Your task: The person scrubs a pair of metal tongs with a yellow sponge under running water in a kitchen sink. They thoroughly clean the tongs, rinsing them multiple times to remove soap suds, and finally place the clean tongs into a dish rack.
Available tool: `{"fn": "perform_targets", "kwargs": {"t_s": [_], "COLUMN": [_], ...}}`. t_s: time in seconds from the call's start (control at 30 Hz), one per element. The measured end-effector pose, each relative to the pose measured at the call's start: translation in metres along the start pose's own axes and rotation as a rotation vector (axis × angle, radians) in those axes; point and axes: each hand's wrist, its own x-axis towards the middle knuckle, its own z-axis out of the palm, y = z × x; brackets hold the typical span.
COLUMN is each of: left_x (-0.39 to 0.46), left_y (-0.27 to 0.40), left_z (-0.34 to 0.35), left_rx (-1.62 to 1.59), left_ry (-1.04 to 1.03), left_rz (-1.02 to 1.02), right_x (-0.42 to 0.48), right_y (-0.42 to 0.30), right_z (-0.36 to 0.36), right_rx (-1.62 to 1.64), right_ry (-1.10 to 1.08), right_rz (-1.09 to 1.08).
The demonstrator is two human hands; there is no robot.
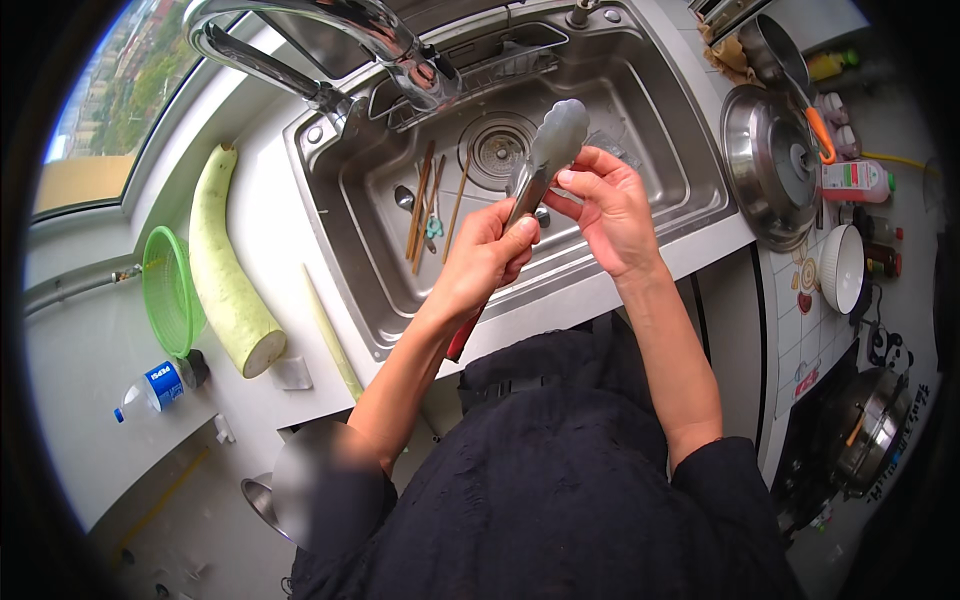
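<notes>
My left hand grips a pair of metal kitchen tongs around the arms. The scalloped head points up over the sink, and a red handle end shows below my wrist. Beside the tongs' head is my right hand, its fingers bent and its thumb tip at the metal edge. Whether it pinches anything there is unclear. Under both hands lies the stainless steel sink. On its floor are several wooden chopsticks, a metal spoon and a small item with a teal end, left of the drain strainer.
A chrome faucet arches over the sink's back left. Left on the counter are a long pale-green gourd, a green plastic basket and a Pepsi bottle. Rightward sit a steel lid, a white bowl and a pot.
</notes>
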Motion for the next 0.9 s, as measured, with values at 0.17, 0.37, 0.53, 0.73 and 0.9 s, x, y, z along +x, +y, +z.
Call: {"fn": "perform_targets", "kwargs": {"t_s": [0.17, 0.37, 0.53, 0.73, 0.9], "left_x": [-0.003, -0.005, -0.004, -0.004, -0.003], "left_y": [-0.001, -0.001, -0.004, -0.001, -0.002], "left_z": [0.001, 0.001, 0.002, 0.001, 0.001], "left_rx": [0.008, 0.020, 0.018, 0.028, 0.063], "left_ry": [0.019, 0.038, 0.031, 0.029, 0.024], "left_rz": [0.010, 0.011, 0.026, 0.020, 0.010], "right_x": [0.001, -0.002, -0.001, -0.003, 0.002], "right_y": [0.004, 0.005, 0.000, -0.002, -0.003], "right_z": [-0.004, 0.003, 0.007, 0.011, 0.004], "right_rx": [0.079, 0.045, 0.022, -0.056, -0.031], "right_ry": [0.017, 0.067, 0.078, 0.095, 0.085], "right_rz": [0.018, 0.005, 0.037, 0.020, 0.069]}}
